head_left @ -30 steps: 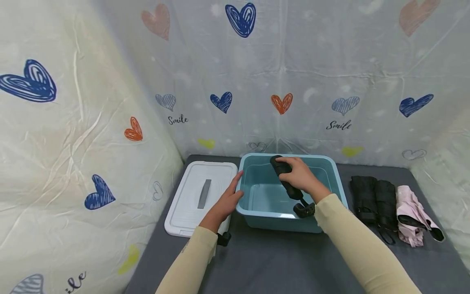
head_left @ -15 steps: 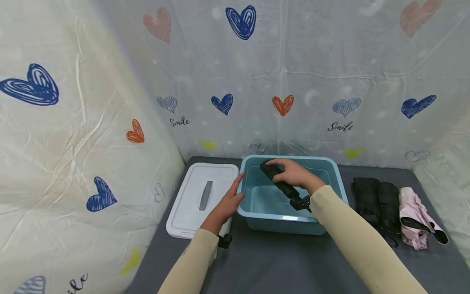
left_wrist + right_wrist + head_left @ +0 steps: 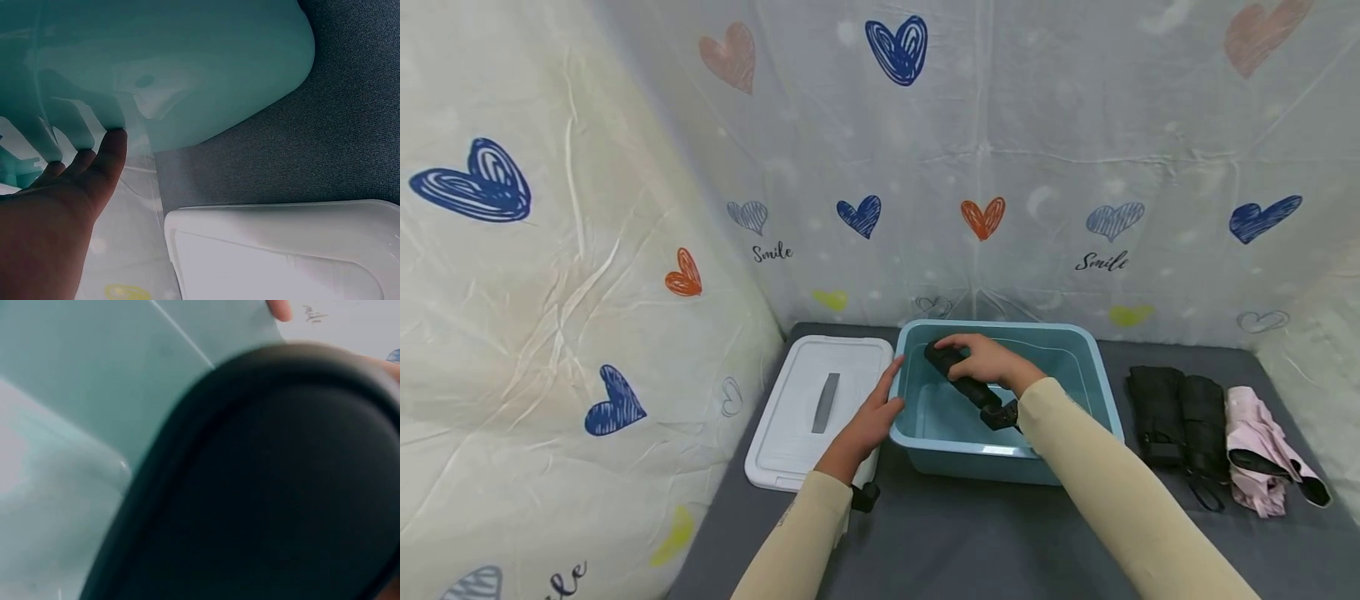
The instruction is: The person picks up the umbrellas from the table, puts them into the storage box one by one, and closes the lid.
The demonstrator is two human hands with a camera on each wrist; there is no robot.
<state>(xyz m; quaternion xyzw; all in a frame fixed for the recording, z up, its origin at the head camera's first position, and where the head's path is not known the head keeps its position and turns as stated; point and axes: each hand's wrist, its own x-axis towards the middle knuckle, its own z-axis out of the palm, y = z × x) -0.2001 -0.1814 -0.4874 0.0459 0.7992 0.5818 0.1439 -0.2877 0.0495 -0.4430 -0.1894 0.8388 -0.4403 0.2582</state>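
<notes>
In the head view, my right hand point(image 3: 992, 362) grips a black folded umbrella point(image 3: 973, 391) inside the light blue plastic bin point(image 3: 985, 467). The umbrella slants, its far end towards the bin's left side. Its dark rounded end point(image 3: 269, 487) fills much of the right wrist view, with the bin's inner wall point(image 3: 119, 375) behind. My left hand point(image 3: 867, 425) is at the bin's left side, fingers extended. The left wrist view shows the fingertips of that hand point(image 3: 69, 200) against the bin's outer wall point(image 3: 219, 56).
A white lid point(image 3: 790, 408) with a grey handle lies left of the bin. Right of it, two black folded umbrellas point(image 3: 1156, 408) and a pink one point(image 3: 1253, 425) lie side by side on the grey tabletop point(image 3: 970, 533). A heart-printed curtain point(image 3: 1030, 167) hangs behind.
My right hand has carried the umbrella leftward within the bin, towards its left side. My left hand has stayed at the bin's left side. The whole head view has shifted slightly.
</notes>
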